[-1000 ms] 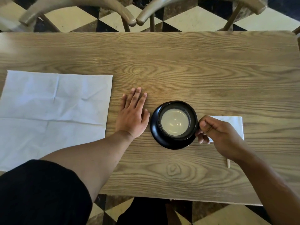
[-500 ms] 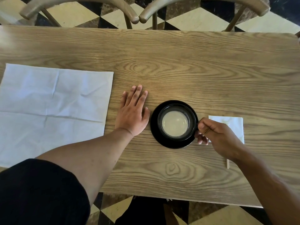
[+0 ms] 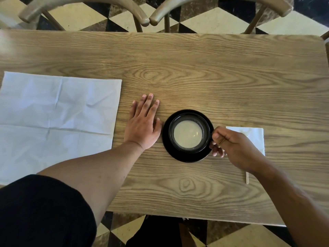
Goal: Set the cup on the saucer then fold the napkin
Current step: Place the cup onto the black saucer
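A black cup (image 3: 206, 128) holding a pale milky drink stands on a black saucer (image 3: 169, 148) near the middle of the wooden table. My right hand (image 3: 235, 147) pinches the cup's handle at the saucer's right side; the handle itself is hidden by my fingers. Just left of the saucer, my left hand (image 3: 143, 124) lies flat on the table with straight fingers. A large white napkin (image 3: 53, 122) is spread out flat at the table's left.
A small folded white napkin (image 3: 252, 136) lies right of the cup, partly under my right hand. A thin wooden stir stick (image 3: 247, 177) lies by my right wrist. Two wooden chairs (image 3: 160, 16) stand beyond the table's far edge. The near edge (image 3: 195, 218) is close to my body.
The cup has settled level onto the saucer. Both hands stay where they were; the view has shifted slightly.
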